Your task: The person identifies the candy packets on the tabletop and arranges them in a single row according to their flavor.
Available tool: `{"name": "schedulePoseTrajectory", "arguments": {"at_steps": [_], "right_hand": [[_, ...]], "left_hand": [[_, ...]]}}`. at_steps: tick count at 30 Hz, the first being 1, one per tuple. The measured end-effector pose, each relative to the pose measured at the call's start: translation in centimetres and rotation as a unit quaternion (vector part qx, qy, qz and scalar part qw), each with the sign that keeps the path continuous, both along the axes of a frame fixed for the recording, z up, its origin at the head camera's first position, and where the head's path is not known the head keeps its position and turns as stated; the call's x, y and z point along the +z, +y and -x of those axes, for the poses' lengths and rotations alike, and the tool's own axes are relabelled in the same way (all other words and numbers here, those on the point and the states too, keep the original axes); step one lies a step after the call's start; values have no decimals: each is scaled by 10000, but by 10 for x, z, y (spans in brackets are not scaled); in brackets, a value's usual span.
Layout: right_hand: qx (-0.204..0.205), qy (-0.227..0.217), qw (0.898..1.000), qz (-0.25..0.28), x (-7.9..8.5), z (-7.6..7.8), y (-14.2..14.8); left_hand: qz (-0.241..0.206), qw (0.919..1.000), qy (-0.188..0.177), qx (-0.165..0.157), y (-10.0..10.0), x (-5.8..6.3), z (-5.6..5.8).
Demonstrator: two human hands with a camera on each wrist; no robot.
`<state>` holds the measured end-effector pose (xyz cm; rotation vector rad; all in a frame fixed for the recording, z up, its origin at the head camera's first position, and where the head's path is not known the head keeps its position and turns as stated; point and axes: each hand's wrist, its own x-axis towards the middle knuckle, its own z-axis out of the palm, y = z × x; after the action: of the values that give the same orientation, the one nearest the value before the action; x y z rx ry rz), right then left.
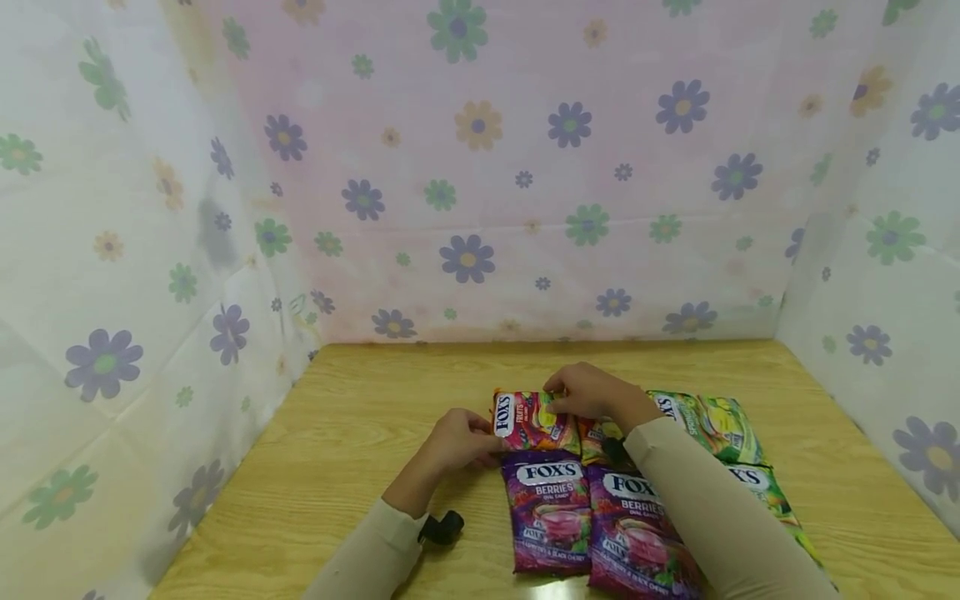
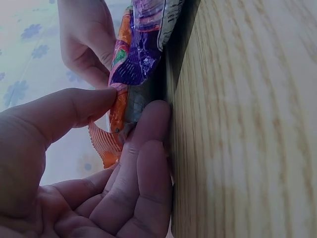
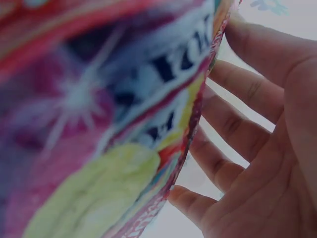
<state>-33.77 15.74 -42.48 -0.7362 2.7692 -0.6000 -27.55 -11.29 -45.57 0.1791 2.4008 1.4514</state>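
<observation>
A red and orange Fox's Fruits candy bag (image 1: 525, 422) lies flat above a purple Berries candy bag (image 1: 552, 521). My left hand (image 1: 459, 442) pinches the left end of the Fruits bag. In the left wrist view, the thumb (image 2: 74, 109) is on top and the other fingers are underneath, by the tabletop. My right hand (image 1: 596, 392) is over the right part of that bag, touching it near its far edge. Fairly straight, spread fingers (image 3: 233, 126) of that hand show beside a bag's edge in the right wrist view.
A second Fruits bag (image 1: 592, 442) is partly hidden under my right wrist. Another Berries bag (image 1: 637, 542) sits in the near row. Green candy bags (image 1: 720, 425) lie at the right, partly behind my sleeve. Flowered cloth (image 1: 525, 167) surrounds the wooden table (image 1: 375, 400).
</observation>
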Motion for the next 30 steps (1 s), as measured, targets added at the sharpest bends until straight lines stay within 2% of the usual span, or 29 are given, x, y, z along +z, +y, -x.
{"name": "schedulePoseTrajectory", "arguments": {"at_steps": [10, 17, 21, 26, 30], "right_hand": [[-189, 115, 9994, 278, -6, 6, -1], [-219, 76, 9987, 447, -5, 8, -6], [-334, 136, 9981, 505, -2, 8, -11], [-682, 161, 9956, 618, 4, 6, -18], [-724, 132, 9940, 815, 7, 5, -22]], "left_hand": [[-553, 9983, -140, 80, -6, -3, 5], [-856, 9960, -199, 177, -11, -5, 11], [-1011, 9942, -158, 330, -16, -4, 13], [-1155, 9917, -45, 561, -24, 2, 16], [-1334, 9885, 22, 707, -32, 2, 20]]}}
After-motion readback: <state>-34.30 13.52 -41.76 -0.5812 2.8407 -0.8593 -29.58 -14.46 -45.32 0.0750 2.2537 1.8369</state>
